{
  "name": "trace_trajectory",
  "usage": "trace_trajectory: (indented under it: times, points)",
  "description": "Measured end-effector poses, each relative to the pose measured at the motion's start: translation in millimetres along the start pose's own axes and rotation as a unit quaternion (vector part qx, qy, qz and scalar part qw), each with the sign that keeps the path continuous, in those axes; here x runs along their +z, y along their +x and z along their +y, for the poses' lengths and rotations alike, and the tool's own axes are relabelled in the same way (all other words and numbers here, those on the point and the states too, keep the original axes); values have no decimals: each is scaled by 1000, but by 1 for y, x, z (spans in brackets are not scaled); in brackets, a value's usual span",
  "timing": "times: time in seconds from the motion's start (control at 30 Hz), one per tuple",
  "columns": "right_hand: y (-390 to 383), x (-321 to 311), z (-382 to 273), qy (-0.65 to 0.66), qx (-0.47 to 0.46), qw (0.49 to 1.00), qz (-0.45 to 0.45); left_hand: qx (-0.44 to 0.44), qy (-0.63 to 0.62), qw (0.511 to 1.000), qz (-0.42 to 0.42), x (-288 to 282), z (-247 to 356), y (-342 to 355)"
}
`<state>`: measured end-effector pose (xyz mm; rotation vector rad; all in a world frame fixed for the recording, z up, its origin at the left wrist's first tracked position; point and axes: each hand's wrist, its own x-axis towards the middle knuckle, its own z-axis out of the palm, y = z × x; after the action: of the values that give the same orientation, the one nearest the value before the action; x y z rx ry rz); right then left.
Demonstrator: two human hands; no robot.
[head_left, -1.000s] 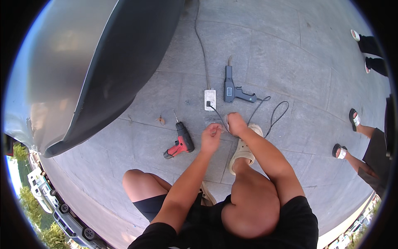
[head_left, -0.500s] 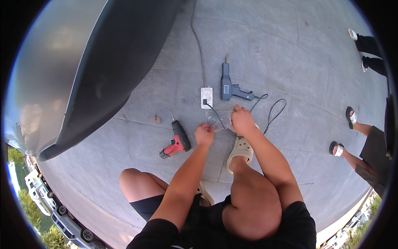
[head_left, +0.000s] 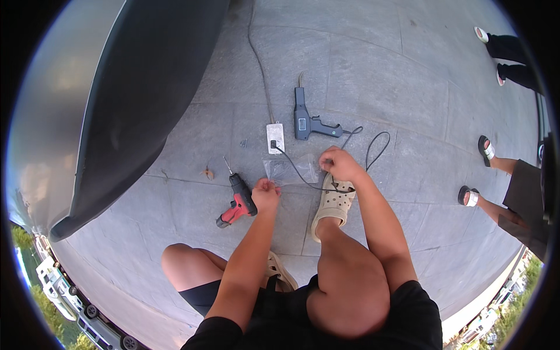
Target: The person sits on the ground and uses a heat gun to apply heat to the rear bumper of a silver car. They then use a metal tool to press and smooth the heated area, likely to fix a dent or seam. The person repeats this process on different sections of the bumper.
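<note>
A clear plastic bag (head_left: pixel 290 169) lies spread over the grey paving between my hands. Curled fingers of my left hand (head_left: pixel 266 194) are at its lower left edge; what they pinch, if anything, is too small to make out. My right hand (head_left: pixel 340 165) is closed at the bag's right end, above the toe of my beige clog (head_left: pixel 335 204). Just left of my left hand lies a red and black cordless drill (head_left: pixel 238 201) with a long bit. A dark grey pistol-shaped tool (head_left: pixel 309 121) with a bent metal tip lies beyond the bag.
A white power strip (head_left: pixel 275 139) feeds a black cord (head_left: pixel 297 172) that crosses the bag toward my clog. Small clear bits (head_left: pixel 243 143) and a dry leaf (head_left: pixel 207 173) lie nearby. A large dark curved panel (head_left: pixel 140 105) overhangs the left. People's sandalled feet (head_left: pixel 486 150) stand at right.
My hands have moved slightly farther apart, and more of the plastic bag shows spread between them. The view has shifted, so the tools appear farther left.
</note>
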<state>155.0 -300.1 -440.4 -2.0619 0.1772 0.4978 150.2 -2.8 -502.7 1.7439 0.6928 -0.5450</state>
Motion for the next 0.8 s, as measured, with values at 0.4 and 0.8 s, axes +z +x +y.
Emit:
trace_trajectory:
  times: [0.4, 0.8]
  points:
    - [24, 45, 8, 91, 27, 995, 33, 60, 159, 985, 35, -30, -11, -3]
    - [33, 28, -27, 8, -145, 989, 29, 240, 288, 927, 22, -27, 16, 1]
